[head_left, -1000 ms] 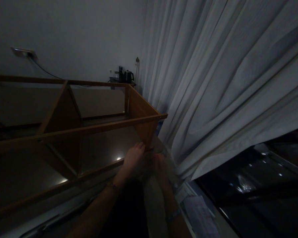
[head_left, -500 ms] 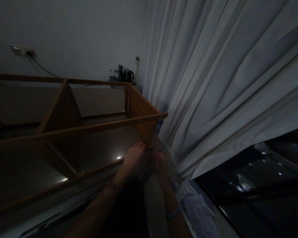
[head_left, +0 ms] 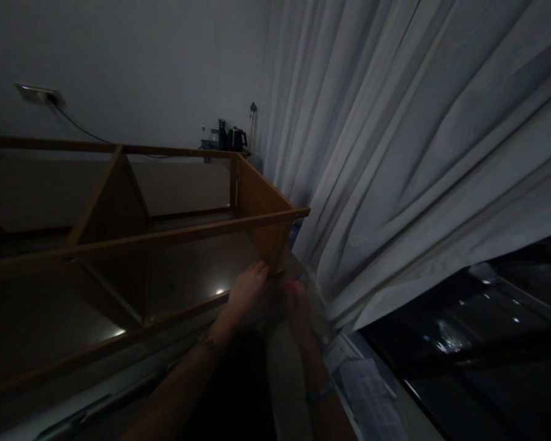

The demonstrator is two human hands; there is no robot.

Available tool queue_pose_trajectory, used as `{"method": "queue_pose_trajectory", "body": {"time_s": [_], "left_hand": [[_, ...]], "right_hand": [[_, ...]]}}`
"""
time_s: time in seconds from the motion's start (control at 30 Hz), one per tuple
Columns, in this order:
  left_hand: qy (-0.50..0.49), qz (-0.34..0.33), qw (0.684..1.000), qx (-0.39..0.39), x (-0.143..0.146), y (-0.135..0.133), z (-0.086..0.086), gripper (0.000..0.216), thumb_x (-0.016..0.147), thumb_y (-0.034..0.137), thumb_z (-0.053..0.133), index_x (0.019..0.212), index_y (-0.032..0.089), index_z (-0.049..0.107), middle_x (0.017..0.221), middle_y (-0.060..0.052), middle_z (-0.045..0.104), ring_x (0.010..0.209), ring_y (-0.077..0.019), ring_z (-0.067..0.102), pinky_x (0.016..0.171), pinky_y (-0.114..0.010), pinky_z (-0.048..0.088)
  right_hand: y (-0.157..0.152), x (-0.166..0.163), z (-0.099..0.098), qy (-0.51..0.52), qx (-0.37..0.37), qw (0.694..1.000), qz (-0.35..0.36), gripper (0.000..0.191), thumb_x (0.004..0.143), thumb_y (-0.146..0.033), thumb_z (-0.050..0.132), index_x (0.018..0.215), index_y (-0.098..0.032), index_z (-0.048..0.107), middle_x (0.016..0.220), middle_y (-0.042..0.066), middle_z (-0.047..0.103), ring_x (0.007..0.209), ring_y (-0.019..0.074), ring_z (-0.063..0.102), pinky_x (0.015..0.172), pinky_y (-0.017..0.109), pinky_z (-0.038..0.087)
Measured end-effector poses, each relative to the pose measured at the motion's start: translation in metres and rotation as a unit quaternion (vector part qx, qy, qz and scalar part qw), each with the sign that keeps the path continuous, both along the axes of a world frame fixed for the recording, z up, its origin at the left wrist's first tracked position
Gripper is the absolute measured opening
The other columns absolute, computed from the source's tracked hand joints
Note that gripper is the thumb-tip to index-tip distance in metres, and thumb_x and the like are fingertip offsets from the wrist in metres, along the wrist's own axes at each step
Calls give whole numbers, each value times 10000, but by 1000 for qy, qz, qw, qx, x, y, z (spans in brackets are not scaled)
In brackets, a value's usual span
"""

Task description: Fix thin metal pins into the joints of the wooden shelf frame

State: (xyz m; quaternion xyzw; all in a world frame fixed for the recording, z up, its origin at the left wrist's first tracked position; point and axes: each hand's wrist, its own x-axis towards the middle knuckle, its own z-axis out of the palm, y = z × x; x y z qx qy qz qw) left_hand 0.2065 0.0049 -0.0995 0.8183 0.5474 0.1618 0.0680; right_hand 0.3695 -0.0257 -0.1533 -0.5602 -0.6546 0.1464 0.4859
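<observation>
A brown wooden frame (head_left: 197,228), open like a shelf unit with upright dividers, lies across the left half of the head view. My left hand (head_left: 248,288) is closed at its near right lower corner, fingers against the end post. Just to the right, my right hand (head_left: 297,306) is bent in a pinch close to the same corner, a small gap from my left hand. Dim light hides what its fingertips hold, if anything. A wooden divider panel (head_left: 114,214) stands inside the frame, and an end panel (head_left: 261,196) closes its right side.
Long pale curtains (head_left: 371,153) hang down the right side. A dark kettle (head_left: 236,139) stands on a small surface at the back. A wall socket (head_left: 39,93) has a plugged-in cable. Folded cloth or papers (head_left: 370,392) lie at lower right, beside a dark window (head_left: 468,331).
My right hand's fingers have turned slightly and shifted a little to the left. My left hand and the wooden frame stay in place.
</observation>
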Motion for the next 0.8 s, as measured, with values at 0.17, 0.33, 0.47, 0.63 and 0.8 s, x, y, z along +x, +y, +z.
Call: {"method": "queue_pose_trajectory", "body": {"time_s": [0.17, 0.33, 0.47, 0.63, 0.8], "left_hand": [[-2, -3, 1000, 5, -1, 0, -2, 332, 949, 364, 612, 1219, 171, 608, 1227, -92, 639, 1048, -221, 648, 886, -437, 574], [-3, -6, 1000, 7, -1, -1, 1, 327, 951, 363, 609, 1216, 171, 610, 1231, -93, 639, 1053, -221, 647, 891, -439, 573], [-4, -9, 1000, 8, -1, -1, 2, 328, 950, 362, 612, 1214, 167, 610, 1224, -92, 641, 1053, -222, 648, 891, -441, 573], [-3, -9, 1000, 10, -2, 0, 0, 329, 951, 365, 610, 1218, 172, 608, 1228, -92, 639, 1048, -220, 648, 887, -436, 574], [2, -12, 1000, 12, -1, 0, 0, 338, 949, 366, 612, 1225, 171, 605, 1237, -94, 635, 1059, -225, 645, 892, -442, 572]], "right_hand": [[-6, -2, 4, 4, 1, 1000, 2, 498, 1054, -463, 269, 936, -230, 693, 863, 60, 689, 850, 199, 630, 798, 321, 494], [-12, -7, 0, 17, 8, 1000, -10, 502, 1056, -448, 266, 1022, -221, 711, 953, 85, 716, 917, 209, 645, 829, 338, 506], [-15, -9, -8, 32, 13, 999, -25, 494, 1053, -435, 285, 1050, -204, 721, 989, 100, 722, 947, 218, 640, 862, 366, 511], [-16, -10, -13, 49, 18, 998, -34, 454, 1040, -433, 338, 1082, -203, 728, 1059, 115, 715, 1026, 234, 626, 905, 389, 511], [-16, -11, -15, 71, 14, 997, -40, 450, 1030, -458, 365, 1068, -204, 735, 1030, 111, 733, 989, 232, 658, 898, 389, 526]]}}
